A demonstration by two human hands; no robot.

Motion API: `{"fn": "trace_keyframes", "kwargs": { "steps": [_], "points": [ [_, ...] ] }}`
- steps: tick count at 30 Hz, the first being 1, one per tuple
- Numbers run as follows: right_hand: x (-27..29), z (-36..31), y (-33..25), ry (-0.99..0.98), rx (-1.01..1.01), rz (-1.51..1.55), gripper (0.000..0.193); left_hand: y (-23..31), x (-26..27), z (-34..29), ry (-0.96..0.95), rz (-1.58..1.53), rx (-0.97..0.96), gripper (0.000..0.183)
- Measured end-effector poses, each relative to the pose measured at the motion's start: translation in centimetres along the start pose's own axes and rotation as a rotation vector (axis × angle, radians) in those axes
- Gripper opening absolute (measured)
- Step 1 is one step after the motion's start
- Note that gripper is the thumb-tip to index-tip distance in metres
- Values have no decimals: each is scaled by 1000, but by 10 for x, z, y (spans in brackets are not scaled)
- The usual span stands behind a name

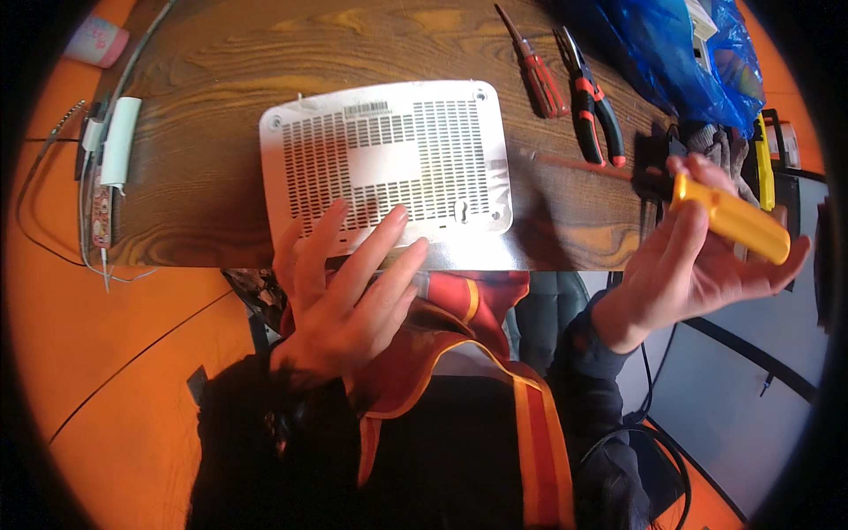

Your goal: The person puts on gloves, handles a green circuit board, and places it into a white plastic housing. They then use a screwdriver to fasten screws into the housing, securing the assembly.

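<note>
A white plastic device housing (384,165) with rows of vent slots lies on the brown wood-grain table, near its front edge. My left hand (349,287) rests on its near left part with the fingers spread. To the right of the housing, my right hand (693,247) grips a screwdriver (733,219) by its yellow handle. The dark shaft points left toward the housing, its tip apart from it and blurred. Screw holes show at three of the housing's corners; the near left corner is hidden by my left hand.
Beyond the housing at right lie a red-handled screwdriver (541,79) and red-and-black pliers (590,106). A blue plastic bag (662,44) fills the far right corner. Along the left edge are a white rolled piece (126,141), cables and a pink-and-white cylinder (95,42).
</note>
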State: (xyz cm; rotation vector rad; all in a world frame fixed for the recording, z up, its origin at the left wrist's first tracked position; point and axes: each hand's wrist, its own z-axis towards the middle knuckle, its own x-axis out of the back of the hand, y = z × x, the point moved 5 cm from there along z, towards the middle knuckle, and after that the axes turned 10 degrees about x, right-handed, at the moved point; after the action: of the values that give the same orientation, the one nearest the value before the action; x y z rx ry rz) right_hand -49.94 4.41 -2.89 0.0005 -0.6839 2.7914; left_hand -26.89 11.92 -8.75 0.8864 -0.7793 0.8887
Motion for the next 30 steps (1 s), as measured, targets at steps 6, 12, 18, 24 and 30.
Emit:
{"fn": "trace_keyframes", "kwargs": {
  "steps": [6,12,18,24,30],
  "points": [
    [-12,-9,-25,-167,-42,-86,77,-4,-36,-26,-109,170,165,50],
    [-23,-8,-25,-197,-63,-118,83,-6,-39,-27,-64,146,170,46],
    [-28,-13,-17,-175,-92,-114,84,-6,-41,-29,-59,160,162,45],
    [-34,-13,-11,-208,-83,-20,85,-4,-39,-27,-45,205,134,47],
    [-41,-14,-8,-308,-72,150,87,-6,-40,-28,-33,180,115,45]
  ]
}}
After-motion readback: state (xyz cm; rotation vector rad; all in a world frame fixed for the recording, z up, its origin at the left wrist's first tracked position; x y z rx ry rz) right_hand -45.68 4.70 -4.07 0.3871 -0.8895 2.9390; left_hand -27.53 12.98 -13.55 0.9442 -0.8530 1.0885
